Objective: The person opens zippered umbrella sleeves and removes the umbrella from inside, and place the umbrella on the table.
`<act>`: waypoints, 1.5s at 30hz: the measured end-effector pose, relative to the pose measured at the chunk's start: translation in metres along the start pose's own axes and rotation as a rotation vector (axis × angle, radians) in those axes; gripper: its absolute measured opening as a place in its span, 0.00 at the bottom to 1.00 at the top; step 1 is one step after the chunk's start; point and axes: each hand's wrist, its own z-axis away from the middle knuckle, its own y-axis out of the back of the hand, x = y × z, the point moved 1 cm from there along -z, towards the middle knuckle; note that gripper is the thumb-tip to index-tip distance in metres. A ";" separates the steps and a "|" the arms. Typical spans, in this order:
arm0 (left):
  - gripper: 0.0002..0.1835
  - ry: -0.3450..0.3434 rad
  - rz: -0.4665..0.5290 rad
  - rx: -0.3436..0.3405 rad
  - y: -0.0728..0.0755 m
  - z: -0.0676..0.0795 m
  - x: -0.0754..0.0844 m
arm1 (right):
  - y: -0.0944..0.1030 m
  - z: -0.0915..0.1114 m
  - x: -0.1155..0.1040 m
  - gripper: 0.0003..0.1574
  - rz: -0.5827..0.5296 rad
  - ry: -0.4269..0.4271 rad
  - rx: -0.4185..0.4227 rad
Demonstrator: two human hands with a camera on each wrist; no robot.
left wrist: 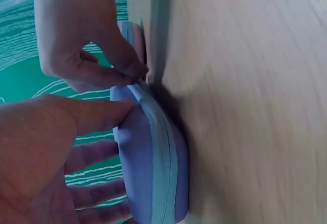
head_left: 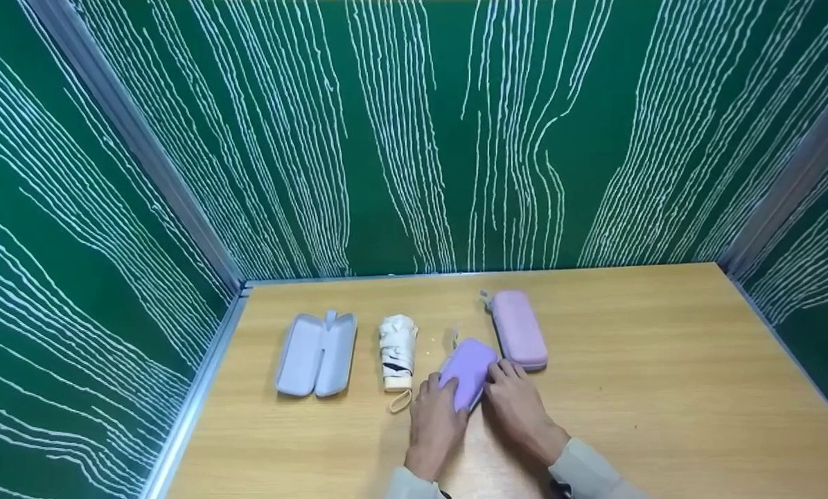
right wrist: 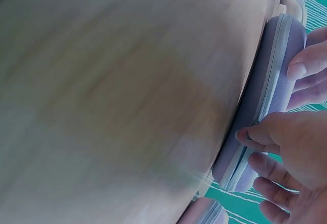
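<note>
A purple zip case lies on the table, its grey zipper running along the side. My left hand holds the case, its thumb on the top near the edge and the fingers along the other side. At the case's right side my right hand pinches the zipper pull between thumb and forefinger; the pull is mostly hidden by the fingertips. In the right wrist view, the zipper looks closed beyond the pinching fingers, with a narrow dark gap at the near end.
A pink zip case lies just behind and right of the purple one. To the left are a folded cream umbrella with a wrist loop and an open grey case. Green panels with white lines border the wooden table.
</note>
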 end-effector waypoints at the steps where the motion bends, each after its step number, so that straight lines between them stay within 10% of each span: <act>1: 0.27 0.005 0.001 0.009 0.000 0.000 0.001 | 0.000 0.000 0.000 0.04 -0.004 0.000 0.010; 25: 0.28 0.065 -0.070 0.070 -0.008 0.004 0.012 | 0.002 0.001 -0.004 0.07 -0.028 0.000 0.026; 45: 0.28 -0.216 0.019 -0.140 0.011 0.007 -0.006 | 0.006 0.000 -0.004 0.20 -0.062 -0.019 0.061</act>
